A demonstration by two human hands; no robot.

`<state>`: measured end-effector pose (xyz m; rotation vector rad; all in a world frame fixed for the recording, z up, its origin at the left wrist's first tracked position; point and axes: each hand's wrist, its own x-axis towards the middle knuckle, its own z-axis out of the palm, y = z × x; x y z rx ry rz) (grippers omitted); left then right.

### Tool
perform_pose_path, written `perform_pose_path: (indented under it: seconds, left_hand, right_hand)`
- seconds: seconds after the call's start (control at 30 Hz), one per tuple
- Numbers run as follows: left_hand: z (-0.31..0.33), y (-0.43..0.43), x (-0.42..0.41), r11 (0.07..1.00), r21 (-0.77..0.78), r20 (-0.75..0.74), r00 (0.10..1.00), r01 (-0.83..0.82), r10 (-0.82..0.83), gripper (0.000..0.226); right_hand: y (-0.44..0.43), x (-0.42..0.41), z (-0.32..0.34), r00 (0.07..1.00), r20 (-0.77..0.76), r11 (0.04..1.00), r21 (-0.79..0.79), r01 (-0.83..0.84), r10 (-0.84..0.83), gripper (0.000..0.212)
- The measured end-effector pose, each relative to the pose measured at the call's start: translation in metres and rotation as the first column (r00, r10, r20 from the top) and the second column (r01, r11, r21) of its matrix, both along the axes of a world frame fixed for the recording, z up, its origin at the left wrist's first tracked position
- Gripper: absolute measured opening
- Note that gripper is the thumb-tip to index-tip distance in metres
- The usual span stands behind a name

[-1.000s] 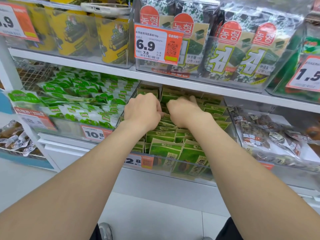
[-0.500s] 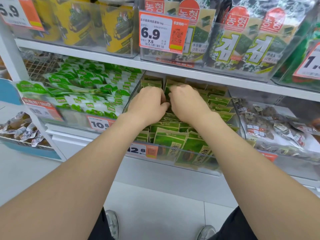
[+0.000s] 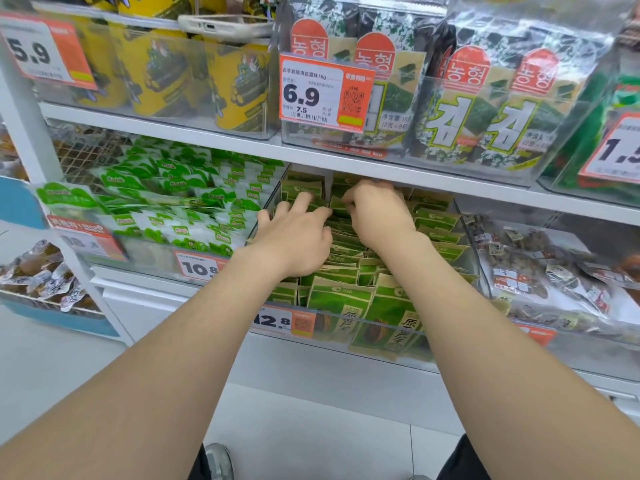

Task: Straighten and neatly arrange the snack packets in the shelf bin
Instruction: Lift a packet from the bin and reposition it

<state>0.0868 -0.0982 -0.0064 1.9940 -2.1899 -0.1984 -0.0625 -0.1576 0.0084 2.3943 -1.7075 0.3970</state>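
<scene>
You face a white shelving unit (image 3: 329, 370). Its upper shelf board (image 3: 214, 148) slopes slightly down to the right across the view and meets a white upright post (image 3: 27, 126) at left. Wire mesh (image 3: 83, 150) backs the lower tier at left. An orange-and-white price tag (image 3: 311, 95) hangs on a clear bin front. The floor (image 3: 311, 431) is pale tile, evenly lit.

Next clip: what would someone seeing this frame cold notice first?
Two bare forearms reach up the middle of the frame. The left hand is spread over the green-and-tan snack packets, and the right hand curls onto them in the clear bin on the middle shelf. Just above, the orange 6.9 price tag stands out against the large seaweed packs on the upper shelf.
</scene>
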Motion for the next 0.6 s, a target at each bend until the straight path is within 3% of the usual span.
perform_pose_path:
  seconds: [0.17,0.3,0.43,0.6]
  left_hand:
    - [0.001,0.002,0.0,0.999,0.039,0.026,1.0,0.003,-0.004,0.052]
    - [0.003,0.003,0.0,0.999,0.041,0.004,1.0,-0.001,0.001,0.052]
    - [0.007,0.01,0.001,0.997,-0.067,-0.061,0.997,-0.045,0.041,0.044]
    - [0.016,0.03,0.003,0.943,-0.302,-0.27,0.961,-0.137,0.054,0.028]
  right_hand:
    - [0.02,-0.002,0.007,0.998,-0.054,0.999,-0.041,-0.028,0.026,0.03]
    - [0.045,-0.01,0.017,0.993,-0.103,0.992,-0.108,-0.067,0.056,0.04]
    - [0.069,-0.025,0.03,0.988,-0.138,0.962,-0.254,-0.101,0.067,0.03]
    - [0.095,-0.055,0.046,0.97,0.127,0.829,-0.549,-0.105,0.207,0.013]
